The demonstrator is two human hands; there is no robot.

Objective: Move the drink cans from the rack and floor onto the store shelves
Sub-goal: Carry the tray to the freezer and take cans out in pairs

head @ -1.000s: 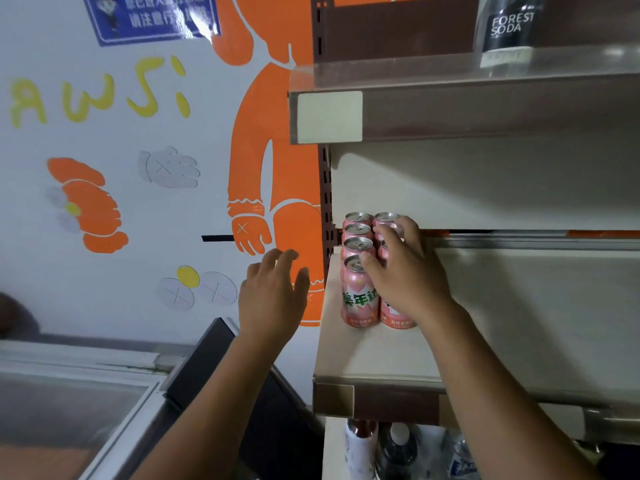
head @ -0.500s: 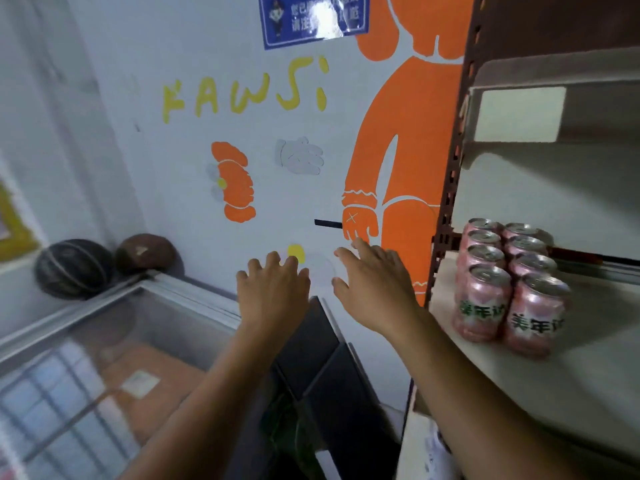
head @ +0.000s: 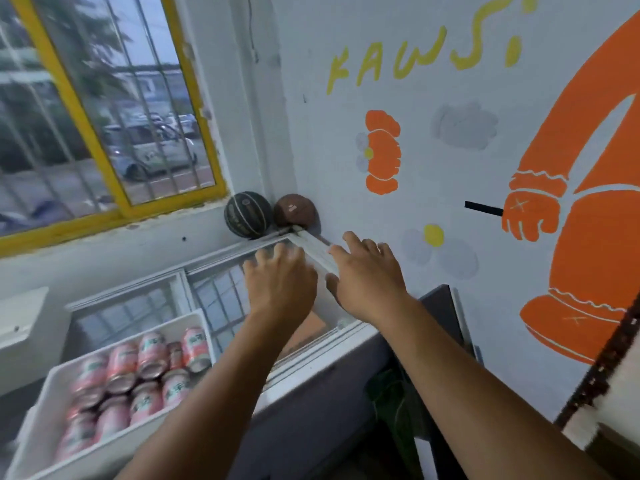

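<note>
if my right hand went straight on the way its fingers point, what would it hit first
Likely the brown ball in the corner past the freezer rim, or the wall beside it. The right hand is open; depth is unclear.

Yellow-framed barred window [head: 104,116], muralled wall [head: 311,150], perhaps freezer [head: 304,370]

Pink drink cans [head: 138,375] lie, apparently jumbled, in a white bin [head: 52,382].
</note>
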